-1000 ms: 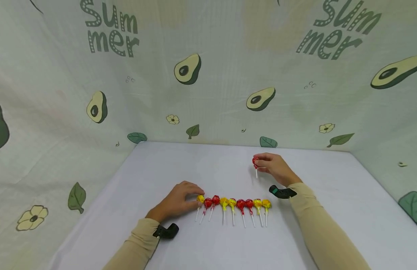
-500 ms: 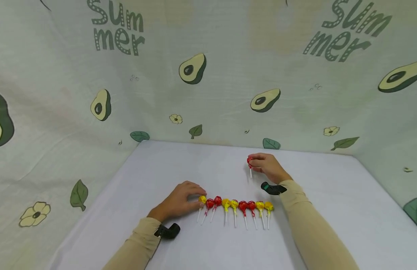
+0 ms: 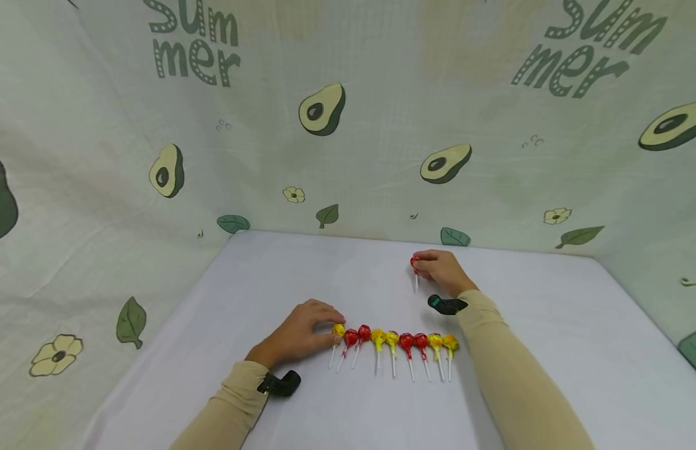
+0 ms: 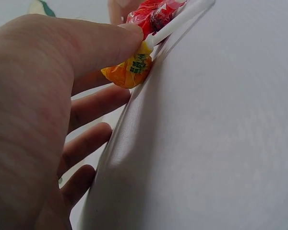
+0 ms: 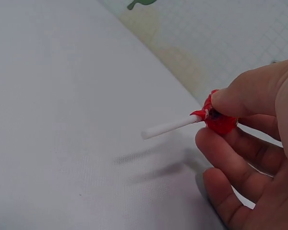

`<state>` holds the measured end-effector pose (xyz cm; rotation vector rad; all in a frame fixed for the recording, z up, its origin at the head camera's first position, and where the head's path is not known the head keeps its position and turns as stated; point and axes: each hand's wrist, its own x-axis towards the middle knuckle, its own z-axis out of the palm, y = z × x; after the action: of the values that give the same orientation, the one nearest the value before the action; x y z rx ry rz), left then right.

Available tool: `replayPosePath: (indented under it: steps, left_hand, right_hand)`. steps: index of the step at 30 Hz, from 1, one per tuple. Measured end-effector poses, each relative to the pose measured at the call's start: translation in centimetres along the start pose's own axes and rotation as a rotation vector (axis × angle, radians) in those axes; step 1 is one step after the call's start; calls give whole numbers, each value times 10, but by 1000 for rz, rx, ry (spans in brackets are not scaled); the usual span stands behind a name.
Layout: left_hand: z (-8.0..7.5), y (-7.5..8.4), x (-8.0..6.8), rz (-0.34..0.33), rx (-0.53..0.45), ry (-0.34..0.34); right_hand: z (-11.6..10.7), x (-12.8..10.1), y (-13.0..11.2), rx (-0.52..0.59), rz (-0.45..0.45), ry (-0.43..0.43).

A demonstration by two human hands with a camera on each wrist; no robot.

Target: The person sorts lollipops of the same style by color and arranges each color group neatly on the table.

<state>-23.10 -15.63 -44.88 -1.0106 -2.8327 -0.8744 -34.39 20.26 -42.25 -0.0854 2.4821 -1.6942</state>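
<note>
My right hand pinches a red-wrapped lollipop by its head, over the far middle of the table. Its white stick points down in the head view, and a shadow falls on the cloth below. At the left end of a row of lollipops, my left hand holds the head of a yellow lollipop between thumb and index finger. The other left fingers spread loosely beside it. Just right of this one lies a red lollipop, followed by another red lollipop, all sticks toward me.
The row continues right with a pair of yellow lollipops, a pair of red lollipops and a further yellow pair. A white cloth covers the table. Behind stands a backdrop curtain printed with avocados and leaves.
The right hand has carried its red lollipop a little to the left over the far part of the table. The left hand keeps its place at the row's end. The head view shifts slightly.
</note>
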Motion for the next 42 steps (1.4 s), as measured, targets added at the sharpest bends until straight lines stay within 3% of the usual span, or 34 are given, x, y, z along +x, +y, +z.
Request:
replayPosePath:
  steps: [13, 20, 42]
  left_hand:
    - [4, -1, 1, 10, -33, -2]
    - [3, 3, 5, 29, -1, -1]
    - [0, -2, 1, 19, -12, -3]
  right_hand:
    - [4, 6, 7, -101, 13, 26]
    - [0, 10, 1, -158, 36, 73]
    - [14, 18, 3, -177, 65, 133]
